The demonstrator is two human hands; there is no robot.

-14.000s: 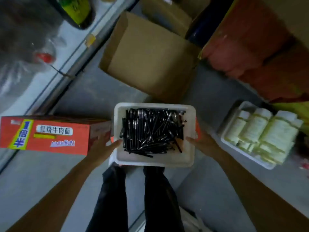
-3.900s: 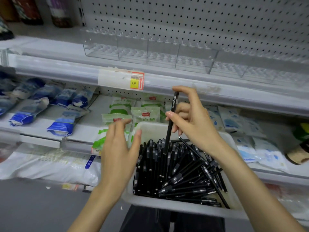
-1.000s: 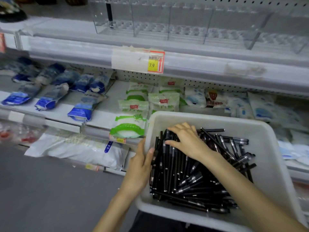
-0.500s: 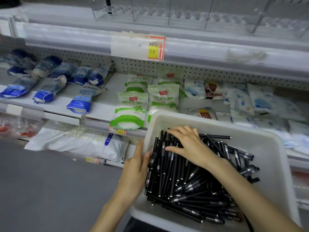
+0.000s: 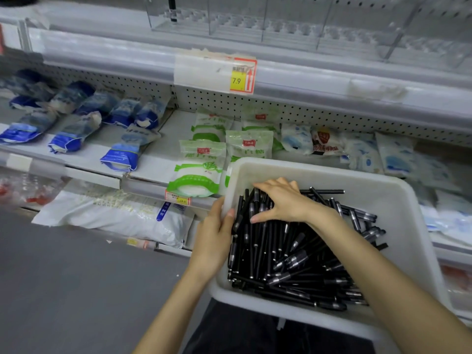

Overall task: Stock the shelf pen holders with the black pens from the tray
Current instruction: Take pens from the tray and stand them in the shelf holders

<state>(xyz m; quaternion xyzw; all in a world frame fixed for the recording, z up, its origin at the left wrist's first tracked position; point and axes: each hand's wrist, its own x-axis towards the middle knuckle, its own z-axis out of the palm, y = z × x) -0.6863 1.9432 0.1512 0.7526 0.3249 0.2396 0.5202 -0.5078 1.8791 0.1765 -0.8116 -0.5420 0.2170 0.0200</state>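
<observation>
One pen (image 5: 172, 8) stands in the leftmost cell of the clear pen holders (image 5: 288, 24), where none stood seconds ago. The other cells are bare, so stocking has barely begun. The left hand (image 5: 214, 238) grips the tray (image 5: 398, 195) by its left wall, thumb inside. The right hand (image 5: 283, 203) is back on the black pens (image 5: 293, 256) heaped in the tray, fingers arched and thumb closing on a bunch. Blue packets (image 5: 74, 129), then green-banded packets (image 5: 201, 167), lie on the lower shelf (image 5: 158, 159). A price tag (image 5: 241, 75) hangs above, on the shelf edge that juts between pile and holders.
</observation>
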